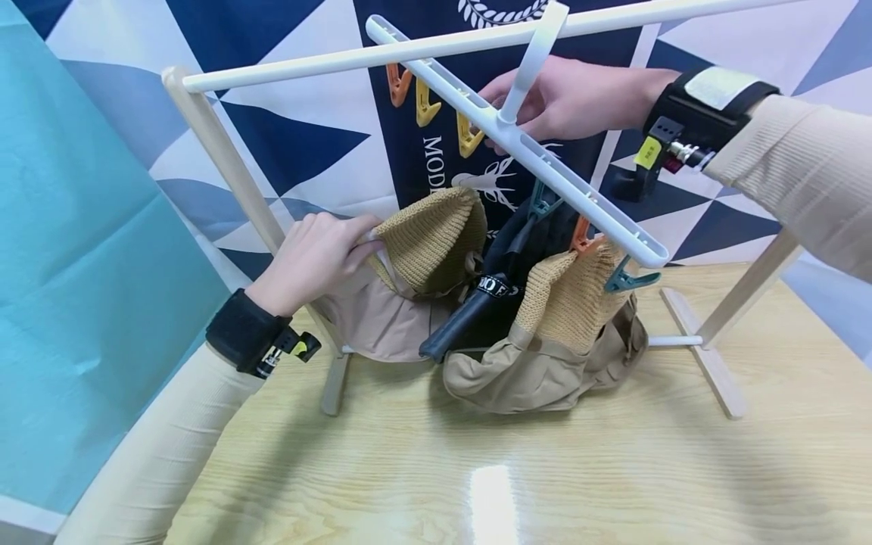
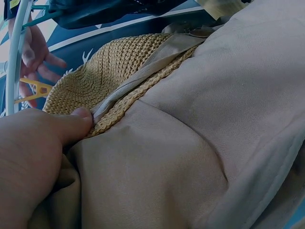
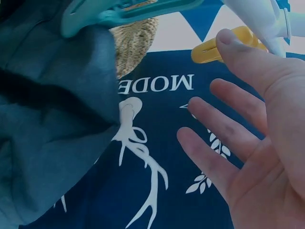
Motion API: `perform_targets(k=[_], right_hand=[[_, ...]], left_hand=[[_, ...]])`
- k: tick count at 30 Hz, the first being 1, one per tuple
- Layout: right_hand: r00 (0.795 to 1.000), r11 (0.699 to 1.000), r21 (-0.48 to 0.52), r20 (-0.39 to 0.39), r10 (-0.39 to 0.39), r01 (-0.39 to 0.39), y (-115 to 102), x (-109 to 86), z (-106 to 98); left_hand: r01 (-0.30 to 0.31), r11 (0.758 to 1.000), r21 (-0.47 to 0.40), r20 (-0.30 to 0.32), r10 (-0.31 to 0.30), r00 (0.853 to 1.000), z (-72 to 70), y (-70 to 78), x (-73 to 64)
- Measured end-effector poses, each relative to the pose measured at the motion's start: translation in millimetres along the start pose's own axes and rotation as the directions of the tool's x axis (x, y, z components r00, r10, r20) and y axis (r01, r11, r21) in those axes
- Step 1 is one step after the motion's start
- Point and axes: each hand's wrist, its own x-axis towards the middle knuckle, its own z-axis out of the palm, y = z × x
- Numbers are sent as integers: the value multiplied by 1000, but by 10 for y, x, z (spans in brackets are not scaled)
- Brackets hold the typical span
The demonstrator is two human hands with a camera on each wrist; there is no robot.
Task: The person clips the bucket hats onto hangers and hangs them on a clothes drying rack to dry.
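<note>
My left hand pinches the edge of a sun hat with a yellow woven part and a beige cloth brim. Up by the white clip hanger, my right hand has its fingers spread loosely and holds nothing. Its thumb is close to a yellow clip; whether they touch I cannot tell. Beside the held hat, a dark blue cloth item with a lettered black band hangs from a teal clip. A second tan hat hangs from an orange clip and another teal clip.
The hanger hooks over a white rail on a wooden stand. Another yellow clip and an orange clip dangle at the hanger's far end. Under everything lies a wood-grain table; patterned cloth covers the back.
</note>
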Motion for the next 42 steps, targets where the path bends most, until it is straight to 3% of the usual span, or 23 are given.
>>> perform_targets(k=[7, 11, 21, 29, 36, 42], right_hand=[[996, 989, -123, -22, -81, 78, -105, 37, 10], [995, 985, -154, -42, -87, 80, -140, 51, 11], [998, 998, 28, -9, -55, 56, -130, 79, 14], [992, 988, 100, 28, -119, 116, -132, 102, 37], [989, 988, 55, -10, -145, 146, -120, 92, 65], [987, 982, 100, -41, -159, 162, -113, 82, 83]], left_hand=[[0, 1000, 7, 5, 0, 1000, -10, 20, 9], [2, 1000, 8, 3, -2, 1000, -18, 30, 19], [0, 1000, 4, 15, 0, 1000, -32, 52, 33], [11, 1000, 14, 35, -12, 999, -57, 55, 21], [0, 1000, 10, 36, -1, 999, -51, 51, 13], [2, 1000, 13, 29, -2, 1000, -57, 40, 17]])
